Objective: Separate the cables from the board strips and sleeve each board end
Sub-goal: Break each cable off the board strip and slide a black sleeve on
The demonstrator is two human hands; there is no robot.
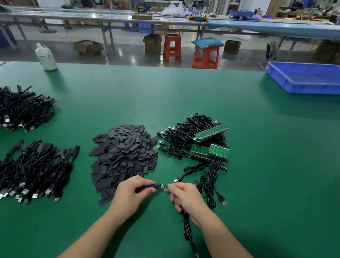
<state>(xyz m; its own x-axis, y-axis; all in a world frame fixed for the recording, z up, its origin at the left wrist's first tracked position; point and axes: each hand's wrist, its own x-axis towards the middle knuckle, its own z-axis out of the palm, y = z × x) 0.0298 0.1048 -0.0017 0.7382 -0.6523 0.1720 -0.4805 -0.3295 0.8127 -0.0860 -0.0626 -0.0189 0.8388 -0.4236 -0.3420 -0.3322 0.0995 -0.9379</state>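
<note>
Green table (247, 125): left hand (132, 195) sleeve (149, 186), right hand (187, 198) board (164, 186)

- I can read no text, label, brand or number here.
- The green boards (211, 133) before me carry marks too small for me to read.

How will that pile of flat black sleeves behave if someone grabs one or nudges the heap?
The sleeve pile is loose, overlapping flat pieces, so a nudge would likely scatter them. Each looks thin and light, probably flexible. The left hand pinches one sleeve easily; lying flat, they shouldn't roll.
</note>
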